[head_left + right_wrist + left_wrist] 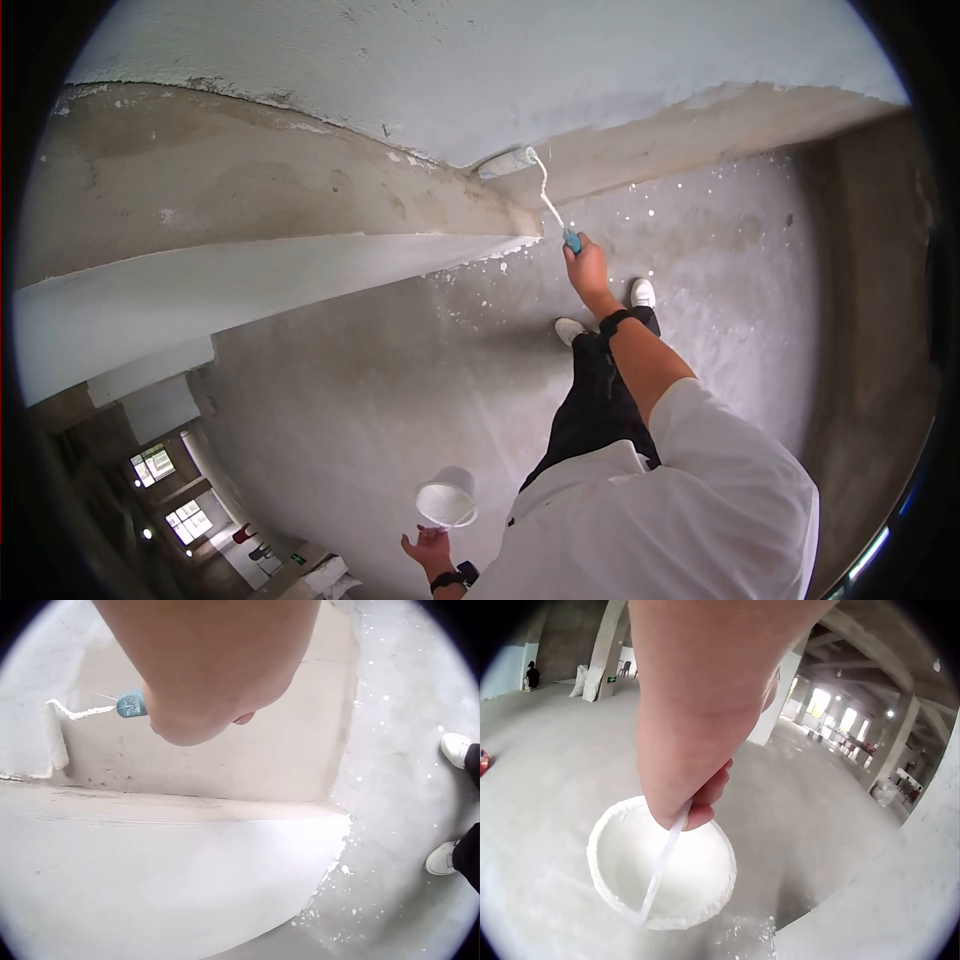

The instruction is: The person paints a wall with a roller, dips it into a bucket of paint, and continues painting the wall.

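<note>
My right hand [588,268] grips the blue handle [572,241] of a paint roller [508,162] at arm's length. Its bent frame is coated in white paint, and the sleeve lies along the inner corner where two walls meet. Seen from the right wrist, the roller sleeve [55,735] sits at the border of painted and bare plaster. Low on the other side, my left hand [430,550] holds a white bucket [455,477] by its bail handle [660,866]. The bucket hangs tilted, its rim [596,855] caked with paint and white paint inside.
The wall's upper part [560,70] is white; a brown bare band [230,190] runs below. A white ledge [300,275] juts out at left. Paint spots dot the concrete floor [380,400] near my white shoes [643,293]. A pillar [604,656] and a seated person [532,676] are far off.
</note>
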`<state>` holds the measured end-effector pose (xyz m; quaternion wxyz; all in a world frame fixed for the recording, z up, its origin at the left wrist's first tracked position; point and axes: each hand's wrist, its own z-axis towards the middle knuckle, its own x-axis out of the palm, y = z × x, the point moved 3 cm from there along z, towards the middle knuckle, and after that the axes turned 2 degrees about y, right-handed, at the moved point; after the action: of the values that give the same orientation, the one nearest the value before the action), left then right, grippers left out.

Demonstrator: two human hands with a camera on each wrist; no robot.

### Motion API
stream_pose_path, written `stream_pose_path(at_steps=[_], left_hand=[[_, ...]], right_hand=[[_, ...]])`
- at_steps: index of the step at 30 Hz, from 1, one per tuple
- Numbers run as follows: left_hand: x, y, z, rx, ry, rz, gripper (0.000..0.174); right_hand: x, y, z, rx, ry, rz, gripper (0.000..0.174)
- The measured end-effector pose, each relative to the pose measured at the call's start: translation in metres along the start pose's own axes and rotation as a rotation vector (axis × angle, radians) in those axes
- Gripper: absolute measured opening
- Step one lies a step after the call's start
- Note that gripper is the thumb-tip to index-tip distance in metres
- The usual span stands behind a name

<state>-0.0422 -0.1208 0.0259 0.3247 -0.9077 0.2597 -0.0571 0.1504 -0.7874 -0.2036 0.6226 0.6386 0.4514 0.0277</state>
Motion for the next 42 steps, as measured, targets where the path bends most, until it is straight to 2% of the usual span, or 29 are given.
stream_pose_path(at_steps=[4, 8, 10, 12, 15, 18, 23, 25, 26, 28, 29, 31, 32, 34, 38, 42], left_hand=[[0.014, -0.004, 0.001, -0.009, 0.046, 0.039, 0.052], [0.035, 0.003, 0.007, -0.063, 0.130, 0.069, 0.053], [0.047, 0.004, 0.006, -0.085, 0.154, 0.082, 0.053], [0.054, 0.010, 0.008, -0.112, 0.170, 0.098, 0.052], [0.058, 0.013, 0.008, -0.107, 0.196, 0.144, 0.053], [0.068, 0.018, 0.004, -0.166, 0.207, 0.104, 0.053], [0.081, 0.018, -0.004, -0.126, 0.230, 0.130, 0.053], [0.076, 0.018, 0.003, -0.128, 0.221, 0.121, 0.052], [0.072, 0.017, 0.006, -0.127, 0.205, 0.115, 0.052], [0.067, 0.017, 0.010, -0.123, 0.192, 0.113, 0.052], [0.066, 0.017, 0.011, -0.115, 0.184, 0.113, 0.052], [0.067, 0.019, 0.014, -0.126, 0.179, 0.101, 0.051], [0.066, 0.020, 0.015, -0.128, 0.168, 0.095, 0.051], [0.066, 0.025, 0.018, -0.144, 0.171, 0.079, 0.051], [0.052, 0.036, 0.031, -0.193, 0.141, 0.033, 0.050], [0.046, 0.047, 0.036, -0.228, 0.143, 0.025, 0.050]], right_hand=[[0.005, 0.032, -0.004, -0.090, 0.003, -0.032, 0.020], [0.011, 0.008, -0.014, 0.027, 0.030, 0.016, 0.020], [0.020, -0.015, -0.019, 0.154, 0.094, 0.109, 0.018], [0.019, -0.001, -0.023, 0.156, 0.098, 0.126, 0.019], [0.024, 0.031, -0.029, 0.120, 0.253, 0.405, 0.022], [0.020, 0.069, -0.037, 0.119, 0.280, 0.483, 0.024], [0.028, 0.052, -0.064, 0.180, 0.234, 0.417, 0.033], [0.028, 0.046, -0.073, 0.276, 0.302, 0.304, 0.044], [0.024, 0.051, -0.076, 0.274, 0.302, 0.300, 0.044], [0.015, 0.075, -0.086, 0.459, 0.509, 0.501, 0.045], [-0.001, 0.090, -0.086, 0.453, 0.506, 0.493, 0.045], [-0.031, 0.124, -0.089, 0.653, 0.613, 0.841, 0.046], [-0.043, 0.134, -0.089, 0.643, 0.613, 0.831, 0.046], [-0.062, 0.153, -0.094, 0.707, 0.715, 1.006, 0.047], [-0.098, 0.195, -0.102, 0.752, 0.779, 1.066, 0.047], [-0.099, 0.200, -0.101, 0.840, 0.804, 1.150, 0.044]])
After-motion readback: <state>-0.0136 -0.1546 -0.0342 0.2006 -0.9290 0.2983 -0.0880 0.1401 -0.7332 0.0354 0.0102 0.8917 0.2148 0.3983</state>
